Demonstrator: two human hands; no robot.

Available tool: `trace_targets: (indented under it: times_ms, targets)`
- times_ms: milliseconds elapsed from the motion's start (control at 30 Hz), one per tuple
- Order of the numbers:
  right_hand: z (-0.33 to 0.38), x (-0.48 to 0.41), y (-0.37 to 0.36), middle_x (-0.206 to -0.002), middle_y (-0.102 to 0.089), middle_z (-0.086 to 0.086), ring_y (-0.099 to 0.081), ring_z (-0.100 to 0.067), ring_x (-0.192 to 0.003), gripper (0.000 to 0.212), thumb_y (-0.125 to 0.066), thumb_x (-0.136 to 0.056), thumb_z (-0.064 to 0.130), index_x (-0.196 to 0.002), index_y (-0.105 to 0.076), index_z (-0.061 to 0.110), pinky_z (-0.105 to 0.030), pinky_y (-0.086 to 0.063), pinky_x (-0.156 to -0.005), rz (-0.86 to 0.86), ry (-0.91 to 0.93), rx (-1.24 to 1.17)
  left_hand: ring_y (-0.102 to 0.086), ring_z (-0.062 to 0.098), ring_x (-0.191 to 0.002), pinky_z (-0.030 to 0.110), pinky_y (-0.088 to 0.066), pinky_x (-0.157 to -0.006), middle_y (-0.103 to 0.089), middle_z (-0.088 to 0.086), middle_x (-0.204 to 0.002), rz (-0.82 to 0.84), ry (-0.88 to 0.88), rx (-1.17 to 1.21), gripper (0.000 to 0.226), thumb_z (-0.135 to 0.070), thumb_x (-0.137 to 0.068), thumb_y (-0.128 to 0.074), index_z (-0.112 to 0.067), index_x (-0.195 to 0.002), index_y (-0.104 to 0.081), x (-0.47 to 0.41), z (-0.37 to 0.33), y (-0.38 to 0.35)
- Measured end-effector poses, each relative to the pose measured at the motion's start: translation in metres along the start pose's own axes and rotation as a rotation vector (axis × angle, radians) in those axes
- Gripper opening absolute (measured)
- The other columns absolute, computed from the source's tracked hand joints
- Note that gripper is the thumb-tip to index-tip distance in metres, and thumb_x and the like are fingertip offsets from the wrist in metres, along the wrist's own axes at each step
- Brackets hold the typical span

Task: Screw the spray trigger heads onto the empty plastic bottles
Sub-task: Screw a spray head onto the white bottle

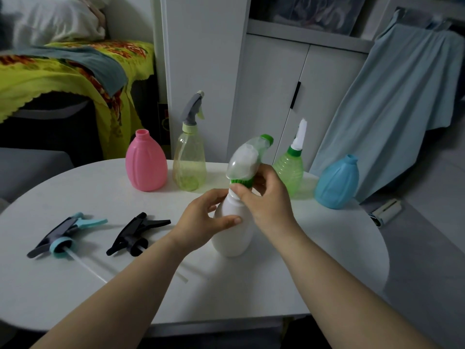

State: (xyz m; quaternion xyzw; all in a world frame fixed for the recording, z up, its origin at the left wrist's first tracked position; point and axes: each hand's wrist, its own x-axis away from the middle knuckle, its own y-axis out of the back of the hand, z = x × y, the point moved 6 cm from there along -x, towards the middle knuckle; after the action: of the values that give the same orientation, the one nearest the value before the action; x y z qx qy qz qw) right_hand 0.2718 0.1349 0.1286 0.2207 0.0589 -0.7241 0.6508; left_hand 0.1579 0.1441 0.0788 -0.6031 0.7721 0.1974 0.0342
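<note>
A white bottle (pixel 232 238) stands upright on the round white table (pixel 75 285). My left hand (pixel 201 220) wraps its body, thumb in front. My right hand (pixel 266 197) pinches the green ribbed collar of a clear and green trigger head (pixel 247 159) sitting on the bottle's neck. Two loose trigger heads lie at the left: a grey and teal one (pixel 64 234) and a black one (pixel 137 234), each with a dip tube. A pink bottle (pixel 146 162) and a blue bottle (pixel 337 182) stand open-necked at the back.
A yellow-green bottle with a grey trigger head (pixel 190 157) and a green bottle with a white nozzle (pixel 290 170) stand along the table's far edge. White cabinets (pixel 276 84), a hanging light-blue cloth (pixel 392 109) and a bed with a yellow cover (pixel 63 71) lie behind.
</note>
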Motion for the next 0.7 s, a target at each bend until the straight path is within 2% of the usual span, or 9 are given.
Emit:
trace_targets:
  times_ms: [100, 233, 267, 333, 400, 467, 567, 633, 700]
  targets:
    - [0.001, 0.0, -0.005, -0.1, -0.057, -0.005, -0.054, -0.012, -0.089, 0.027, -0.062, -0.077, 0.013, -0.102, -0.052, 0.016, -0.002, -0.039, -0.069, 0.093, -0.022, 0.048, -0.051, -0.008, -0.093, 0.0, -0.038, -0.081, -0.056, -0.023, -0.095, 0.001, -0.006, -0.002, 0.045, -0.01, -0.067, -0.073, -0.04, -0.09, -0.05, 0.0, 0.0, 0.0]
    - [0.008, -0.003, 0.002, -0.099, -0.067, -0.015, -0.06, -0.029, -0.094, 0.015, -0.06, -0.08, 0.013, -0.086, -0.057, 0.027, -0.025, -0.047, -0.086, 0.18, -0.035, 0.003, -0.053, -0.005, -0.094, 0.005, -0.04, -0.082, -0.057, -0.022, -0.095, 0.005, 0.0, 0.003, 0.043, -0.011, -0.067, -0.074, -0.039, -0.091, -0.051, 0.0, 0.002, 0.0]
    - [0.008, -0.003, 0.003, -0.093, -0.069, -0.008, -0.062, -0.025, -0.09, 0.018, -0.063, -0.077, 0.013, -0.082, -0.056, 0.029, -0.022, -0.048, -0.083, 0.155, -0.024, -0.009, -0.053, -0.005, -0.094, 0.002, -0.039, -0.081, -0.057, -0.022, -0.095, 0.004, 0.0, 0.003, 0.043, -0.012, -0.067, -0.074, -0.038, -0.092, -0.051, 0.0, 0.002, 0.0]
    - [0.007, -0.003, 0.003, -0.078, -0.061, 0.011, -0.059, -0.009, -0.076, 0.026, -0.07, -0.07, 0.015, -0.074, -0.049, 0.031, -0.005, -0.043, -0.067, 0.036, 0.002, 0.012, -0.052, -0.005, -0.093, -0.002, -0.037, -0.079, -0.057, -0.02, -0.095, 0.006, 0.001, -0.009, 0.041, -0.012, -0.067, -0.074, -0.034, -0.094, -0.052, 0.0, 0.002, 0.0]
    - [0.006, -0.002, 0.001, -0.072, -0.052, 0.016, -0.052, 0.002, -0.068, 0.037, -0.074, -0.065, 0.02, -0.069, -0.039, 0.03, -0.002, -0.039, -0.057, -0.089, 0.006, 0.075, -0.053, -0.004, -0.093, -0.002, -0.038, -0.079, -0.057, -0.019, -0.094, 0.032, 0.002, -0.029, 0.04, -0.013, -0.067, -0.074, -0.032, -0.095, -0.051, -0.001, 0.001, 0.0]
    - [0.003, -0.002, -0.001, -0.074, -0.05, 0.016, -0.051, 0.003, -0.069, 0.04, -0.075, -0.065, 0.022, -0.07, -0.036, 0.03, -0.001, -0.039, -0.054, -0.106, -0.015, 0.056, -0.053, -0.006, -0.093, -0.002, -0.038, -0.078, -0.057, -0.02, -0.094, 0.047, -0.005, -0.03, 0.04, -0.013, -0.067, -0.074, -0.033, -0.094, -0.051, -0.001, -0.001, 0.0]
    - [-0.005, 0.0, -0.001, -0.09, -0.056, 0.012, -0.056, 0.002, -0.079, 0.031, -0.07, -0.07, 0.021, -0.085, -0.044, 0.028, -0.005, -0.044, -0.064, -0.005, -0.078, -0.045, -0.051, -0.01, -0.091, -0.004, -0.037, -0.075, -0.056, -0.021, -0.093, 0.027, -0.008, -0.004, 0.041, -0.011, -0.066, -0.074, -0.036, -0.089, -0.051, -0.001, -0.002, 0.0]
    - [-0.007, 0.003, -0.002, -0.103, -0.059, 0.005, -0.059, -0.008, -0.089, 0.031, -0.064, -0.076, 0.018, -0.103, -0.049, 0.021, -0.017, -0.048, -0.077, 0.076, -0.082, -0.054, -0.052, -0.008, -0.092, -0.003, -0.038, -0.076, -0.057, -0.02, -0.093, 0.026, -0.013, 0.005, 0.042, -0.011, -0.066, -0.074, -0.038, -0.088, -0.051, -0.001, -0.001, 0.0]
    - [-0.005, 0.004, -0.002, -0.095, -0.062, 0.007, -0.06, -0.011, -0.09, 0.025, -0.06, -0.078, 0.012, -0.101, -0.054, 0.022, -0.02, -0.048, -0.08, 0.12, -0.052, -0.042, -0.053, -0.005, -0.094, -0.002, -0.04, -0.077, -0.058, -0.019, -0.094, 0.029, -0.012, 0.014, 0.042, -0.01, -0.066, -0.074, -0.037, -0.089, -0.052, -0.001, -0.001, 0.0]
